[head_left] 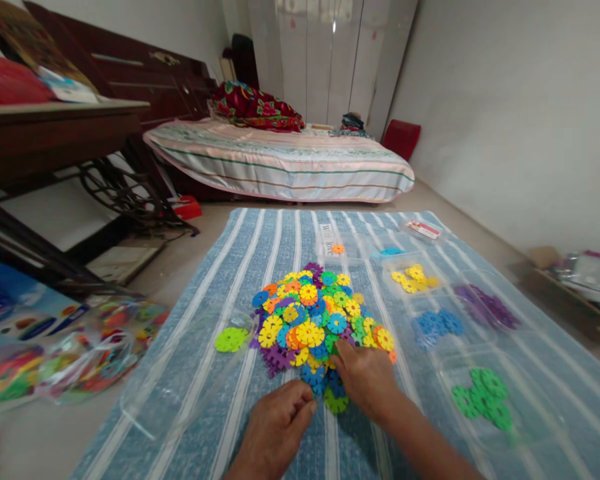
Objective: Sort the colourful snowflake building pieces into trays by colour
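A heap of notched plastic discs (307,333) in yellow, blue, green, orange and purple lies on the striped cloth. At its near right edge, my right hand (367,380) reaches in with bent fingers against the discs; its fingertips are partly hidden, so what they pinch cannot be made out. My left hand (280,423) is at the near left edge of the heap, fingers curled and thumb pressed towards them. Anything inside it is hidden. A green disc (336,401) lies between the two hands. Lime-green discs (231,339) sit in a clear tray on the left.
Clear trays on the right hold yellow discs (414,277), blue discs (437,325), purple discs (487,305) and green discs (485,398). One orange disc (338,249) lies in a far tray. Bags of colourful pieces (87,357) rest on the floor at left. A bed (290,163) stands beyond.
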Motion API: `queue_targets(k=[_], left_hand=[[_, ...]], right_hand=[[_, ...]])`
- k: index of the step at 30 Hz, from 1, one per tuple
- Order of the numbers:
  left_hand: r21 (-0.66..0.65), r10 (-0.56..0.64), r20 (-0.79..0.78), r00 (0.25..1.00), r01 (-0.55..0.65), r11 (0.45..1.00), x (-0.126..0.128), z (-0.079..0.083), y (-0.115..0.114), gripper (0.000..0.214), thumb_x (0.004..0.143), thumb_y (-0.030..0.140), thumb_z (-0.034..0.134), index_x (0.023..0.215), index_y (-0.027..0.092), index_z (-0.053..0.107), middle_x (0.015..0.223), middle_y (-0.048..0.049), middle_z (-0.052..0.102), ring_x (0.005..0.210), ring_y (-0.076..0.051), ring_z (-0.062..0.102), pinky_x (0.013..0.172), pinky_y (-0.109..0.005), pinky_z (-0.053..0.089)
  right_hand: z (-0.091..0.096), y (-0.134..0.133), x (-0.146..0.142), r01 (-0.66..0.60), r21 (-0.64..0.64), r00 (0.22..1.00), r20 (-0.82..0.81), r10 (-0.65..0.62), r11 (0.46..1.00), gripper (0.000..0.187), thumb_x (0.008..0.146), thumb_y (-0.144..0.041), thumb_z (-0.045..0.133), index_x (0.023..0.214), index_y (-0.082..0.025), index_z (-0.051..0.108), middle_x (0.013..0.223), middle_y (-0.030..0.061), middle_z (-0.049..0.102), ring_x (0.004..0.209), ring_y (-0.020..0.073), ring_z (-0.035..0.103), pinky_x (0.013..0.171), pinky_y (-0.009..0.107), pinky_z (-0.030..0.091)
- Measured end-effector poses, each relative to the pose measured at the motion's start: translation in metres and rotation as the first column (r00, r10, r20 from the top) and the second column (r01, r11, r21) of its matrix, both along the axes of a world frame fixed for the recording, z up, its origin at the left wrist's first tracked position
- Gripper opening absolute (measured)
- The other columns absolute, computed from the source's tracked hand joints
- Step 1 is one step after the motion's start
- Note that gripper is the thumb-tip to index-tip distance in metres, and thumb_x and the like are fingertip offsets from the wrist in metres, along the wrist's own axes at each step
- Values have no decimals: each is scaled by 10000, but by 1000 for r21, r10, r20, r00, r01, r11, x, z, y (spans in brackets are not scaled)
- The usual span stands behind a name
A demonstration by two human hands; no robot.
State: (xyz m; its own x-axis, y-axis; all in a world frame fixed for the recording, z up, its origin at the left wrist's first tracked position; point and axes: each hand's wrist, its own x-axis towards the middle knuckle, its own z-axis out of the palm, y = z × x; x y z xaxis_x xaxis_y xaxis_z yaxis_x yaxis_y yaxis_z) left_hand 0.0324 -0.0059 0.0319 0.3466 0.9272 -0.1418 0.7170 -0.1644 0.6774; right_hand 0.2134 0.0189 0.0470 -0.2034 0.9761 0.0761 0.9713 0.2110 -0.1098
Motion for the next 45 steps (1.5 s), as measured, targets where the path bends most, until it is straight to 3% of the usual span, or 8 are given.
queue_targets(k=[8,11,16,23,27,32,38,45], left_hand=[[33,-23,-11,1000,24,999,-2,-4,1,228,859,322,435,698,201,543,624,27,562,590,-109,535,552,-195,361],[38,-23,-8,1000,23,999,-1,-1,1,237,859,331,437,690,200,538,629,26,565,594,-108,534,544,-193,356],[31,-15,-20,1000,15,999,1,1,1,236,857,335,438,691,201,539,618,28,559,590,-110,527,530,-195,341],[11,11,4,1000,-11,1000,1,0,3,248,854,352,442,685,200,542,604,31,544,570,-108,512,530,-196,350],[14,19,7,1000,-19,1000,1,1,2,236,849,338,446,690,197,549,607,29,542,573,-110,514,535,-196,359],[24,8,-8,1000,-8,1000,0,0,1,230,850,322,445,686,197,547,616,27,547,590,-111,524,542,-194,362],[27,-3,-15,1000,3,1000,0,-2,2,237,856,327,438,686,197,539,614,28,544,582,-109,522,545,-197,357],[4,5,-16,1000,-5,1000,0,1,2,242,854,335,438,692,196,551,607,30,536,575,-111,517,548,-201,353]], right_hand=[[15,-32,54,-27,541,994,-76,81,841,285,946,-211,407,806,-167,652,597,12,673,501,110,598,536,220,373],[34,-60,106,8,591,998,46,-44,807,305,957,-288,414,840,-172,671,652,24,706,518,119,631,551,222,425],[38,-98,165,65,531,940,252,-231,845,384,931,-463,409,846,-215,689,602,3,698,441,147,630,389,229,397],[4,-73,89,135,349,991,-47,-126,928,365,948,-380,376,830,-220,682,605,2,700,494,120,648,476,191,417],[2,-41,45,202,120,979,-2,-204,972,257,921,-317,429,857,-213,654,607,24,699,518,168,662,451,224,355],[0,-18,35,310,-83,947,110,-301,947,191,927,-241,429,890,-183,608,669,62,712,593,199,691,457,233,310],[-13,-23,42,231,124,969,55,-239,965,210,904,-152,438,769,-184,595,615,26,676,523,137,632,474,236,262],[9,-22,81,211,447,975,-37,-217,869,365,934,-254,377,680,-191,632,453,-7,566,413,97,509,484,241,204]])
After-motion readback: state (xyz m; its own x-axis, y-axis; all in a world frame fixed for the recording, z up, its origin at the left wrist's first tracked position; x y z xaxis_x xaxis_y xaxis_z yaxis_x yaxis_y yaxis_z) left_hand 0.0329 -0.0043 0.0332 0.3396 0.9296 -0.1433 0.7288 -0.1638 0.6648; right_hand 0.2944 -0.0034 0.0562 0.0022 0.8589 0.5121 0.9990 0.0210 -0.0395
